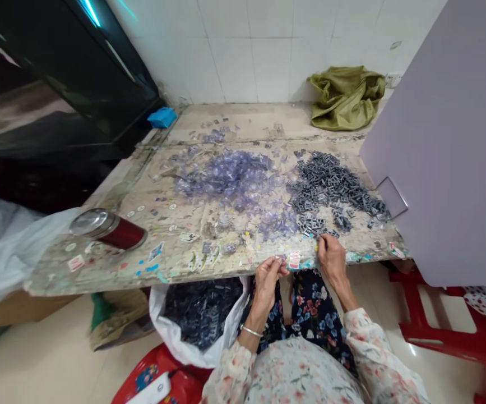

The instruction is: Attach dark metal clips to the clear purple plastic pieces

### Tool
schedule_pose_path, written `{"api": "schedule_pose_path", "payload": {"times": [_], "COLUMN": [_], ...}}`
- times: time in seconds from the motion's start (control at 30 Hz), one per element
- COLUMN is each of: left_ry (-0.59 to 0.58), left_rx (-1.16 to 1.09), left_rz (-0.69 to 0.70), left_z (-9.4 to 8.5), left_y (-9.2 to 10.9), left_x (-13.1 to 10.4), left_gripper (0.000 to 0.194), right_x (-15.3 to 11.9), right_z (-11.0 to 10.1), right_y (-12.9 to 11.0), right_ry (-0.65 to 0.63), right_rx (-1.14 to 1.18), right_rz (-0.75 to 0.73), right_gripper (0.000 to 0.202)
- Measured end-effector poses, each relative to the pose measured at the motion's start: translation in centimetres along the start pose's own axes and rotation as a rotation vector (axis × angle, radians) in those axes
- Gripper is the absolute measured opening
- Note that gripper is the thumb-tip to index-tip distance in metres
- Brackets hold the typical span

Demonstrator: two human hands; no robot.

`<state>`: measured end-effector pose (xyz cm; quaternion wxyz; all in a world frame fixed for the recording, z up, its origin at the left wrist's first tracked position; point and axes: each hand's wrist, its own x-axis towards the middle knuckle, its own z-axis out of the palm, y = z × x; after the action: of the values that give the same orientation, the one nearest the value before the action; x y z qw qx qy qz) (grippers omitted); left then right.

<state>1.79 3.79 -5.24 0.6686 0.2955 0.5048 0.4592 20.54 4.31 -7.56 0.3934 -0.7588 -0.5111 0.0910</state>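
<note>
My left hand (pixel 269 276) is at the table's front edge, its fingers pinched on a small clear plastic piece (pixel 282 258). To its right, my right hand (pixel 331 255) is closed at the near side of the dark pieces; whatever its fingertips hold is too small to make out. A loose heap of clear purplish plastic pieces (pixel 230 177) lies on the worn table (pixel 142 179), beyond my left hand. The pile of small dark grey pieces (pixel 331 179) spreads beyond my right hand.
A red flask (pixel 125 231) lies at the table's left. A blue box (pixel 162 117) and an olive cloth (pixel 346 98) are at the back. Below the front edge, a white sack (pixel 158 306) holds dark pieces. A grey panel (pixel 448 140) borders the right, near a red stool (pixel 448 334).
</note>
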Motion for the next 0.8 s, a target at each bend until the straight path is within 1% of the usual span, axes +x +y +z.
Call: {"api": "schedule_pose_path", "payload": {"times": [0.07, 0.13, 0.17, 0.2, 0.23, 0.27, 0.3, 0.37, 0.4, 0.43, 0.47, 0.53, 0.6, 0.63, 0.67, 0.73, 0.8], "left_ry": [-0.002, -0.014, -0.022, -0.031, -0.037, -0.039, -0.037, -0.028, -0.024, -0.021, -0.019, -0.02, -0.024, -0.028, -0.033, -0.044, -0.059], "left_rx": [-0.005, -0.017, -0.021, -0.022, -0.021, -0.019, -0.016, -0.013, -0.014, -0.018, -0.025, -0.048, -0.084, -0.104, -0.126, -0.167, -0.199], "left_rz": [-0.006, -0.012, -0.013, -0.012, -0.009, -0.006, -0.004, -0.005, -0.008, -0.012, -0.017, -0.028, -0.045, -0.055, -0.066, -0.085, -0.097], "left_z": [-0.1, 0.0, 0.1, 0.1, 0.1, 0.1, 0.0, -0.2, -0.3, -0.4, -0.5, -0.5, -0.4, -0.3, -0.3, -0.2, -0.1], "left_y": [-0.1, -0.2, -0.2, -0.2, -0.2, -0.2, -0.2, -0.2, -0.2, -0.1, -0.1, 0.0, 0.2, 0.3, 0.5, 0.9, 1.6], "left_x": [-0.1, -0.1, -0.1, -0.1, -0.1, -0.1, -0.1, -0.1, -0.1, 0.0, 0.0, -0.1, -0.2, -0.2, -0.3, -0.6, -0.9], "left_gripper": [0.033, 0.033, 0.033, 0.032, 0.032, 0.031, 0.031, 0.031, 0.032, 0.032, 0.033, 0.033, 0.033, 0.033, 0.033, 0.032, 0.031], "right_x": [-0.4, -1.2, -1.7, -2.3, -2.8, -3.2, -3.5, -3.6, -3.3, -3.0, -2.5, -1.5, -0.7, -0.5, -0.4, -0.6, -1.4], "right_z": [0.0, 0.2, 0.3, 0.3, 0.3, 0.2, 0.0, -0.7, -1.0, -1.2, -1.3, -1.2, -0.7, -0.4, -0.1, 0.0, -0.6], "right_y": [0.1, -0.2, -0.5, -0.8, -1.1, -1.4, -1.5, -1.6, -1.6, -1.5, -1.3, -1.0, -0.7, -0.7, -0.7, -1.2, -2.1], "right_ry": [-0.036, -0.115, -0.16, -0.2, -0.228, -0.235, -0.222, -0.175, -0.168, -0.186, -0.229, -0.343, -0.412, -0.413, -0.392, -0.301, -0.199], "right_rx": [0.292, 0.528, 0.597, 0.618, 0.586, 0.507, 0.394, 0.134, 0.022, -0.063, -0.119, -0.173, -0.173, -0.156, -0.127, -0.034, 0.066], "right_rz": [0.16, 0.329, 0.383, 0.404, 0.384, 0.321, 0.221, -0.034, -0.162, -0.275, -0.37, -0.505, -0.566, -0.572, -0.566, -0.543, -0.545], "right_gripper": [0.03, 0.038, 0.042, 0.044, 0.043, 0.04, 0.035, 0.028, 0.028, 0.031, 0.034, 0.036, 0.032, 0.029, 0.027, 0.026, 0.025]}}
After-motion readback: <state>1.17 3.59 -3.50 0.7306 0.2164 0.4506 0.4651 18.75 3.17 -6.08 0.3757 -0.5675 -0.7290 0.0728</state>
